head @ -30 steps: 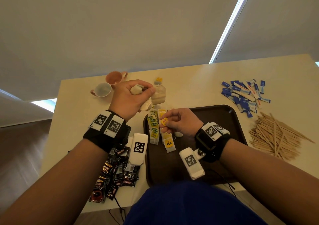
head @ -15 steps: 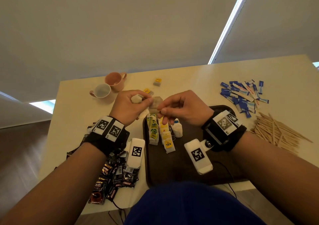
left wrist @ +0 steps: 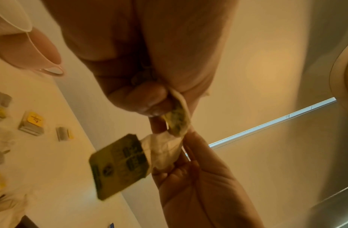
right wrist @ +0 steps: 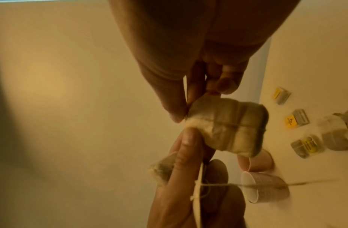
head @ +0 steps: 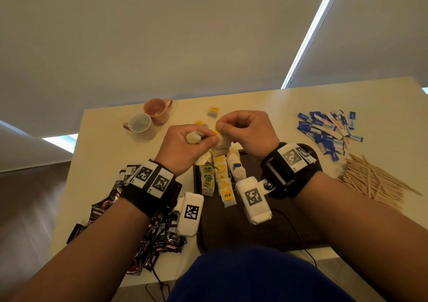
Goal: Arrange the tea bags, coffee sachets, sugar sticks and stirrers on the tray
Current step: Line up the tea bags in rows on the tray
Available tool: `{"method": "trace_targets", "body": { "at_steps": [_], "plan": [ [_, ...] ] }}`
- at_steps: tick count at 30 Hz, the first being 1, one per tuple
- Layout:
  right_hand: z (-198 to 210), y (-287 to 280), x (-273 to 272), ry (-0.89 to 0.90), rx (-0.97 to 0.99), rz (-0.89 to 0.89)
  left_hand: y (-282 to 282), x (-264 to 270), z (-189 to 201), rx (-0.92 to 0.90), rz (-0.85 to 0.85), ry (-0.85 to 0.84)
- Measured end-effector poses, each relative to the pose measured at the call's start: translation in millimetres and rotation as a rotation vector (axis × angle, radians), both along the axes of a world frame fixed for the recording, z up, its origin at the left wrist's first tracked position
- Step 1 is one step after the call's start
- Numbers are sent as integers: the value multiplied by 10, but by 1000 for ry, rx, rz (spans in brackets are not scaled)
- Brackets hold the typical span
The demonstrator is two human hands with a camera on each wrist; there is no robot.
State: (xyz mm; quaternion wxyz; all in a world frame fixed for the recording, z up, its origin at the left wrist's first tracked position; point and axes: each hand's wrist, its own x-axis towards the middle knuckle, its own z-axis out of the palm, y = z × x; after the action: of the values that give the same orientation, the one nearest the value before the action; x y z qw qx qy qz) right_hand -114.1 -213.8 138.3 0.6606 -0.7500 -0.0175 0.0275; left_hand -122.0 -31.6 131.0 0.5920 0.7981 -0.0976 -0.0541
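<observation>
The right forearm covers much of the tray, the coffee sachets lie half under the left wrist (labels unreadable).

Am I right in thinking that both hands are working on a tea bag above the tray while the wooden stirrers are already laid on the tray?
Not quite: the wooden stirrers lie on the table, right of the tray, as the head view shows. Both the left hand and right hand do hold a tea bag.

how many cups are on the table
2. A pink cup stands at the far left of the table; a paler cup sits in front of it, touching or nearly so. Neither is on the tray. None seems hidden.
</observation>
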Motion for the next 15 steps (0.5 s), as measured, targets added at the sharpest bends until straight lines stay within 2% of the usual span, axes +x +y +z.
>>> {"method": "trace_targets", "body": {
  "at_steps": [3,7,15],
  "plan": [
    [-16,-36,-29,33,-27,-6,-6,1,-13,-8,33,10],
    [-59,-107,-108,-16,-34,94,-1,15,-22,-4,58,-4],
    [-136,-127,-81,-87,-133,58,-13,28,-42,19,32,-41]
  ]
}}
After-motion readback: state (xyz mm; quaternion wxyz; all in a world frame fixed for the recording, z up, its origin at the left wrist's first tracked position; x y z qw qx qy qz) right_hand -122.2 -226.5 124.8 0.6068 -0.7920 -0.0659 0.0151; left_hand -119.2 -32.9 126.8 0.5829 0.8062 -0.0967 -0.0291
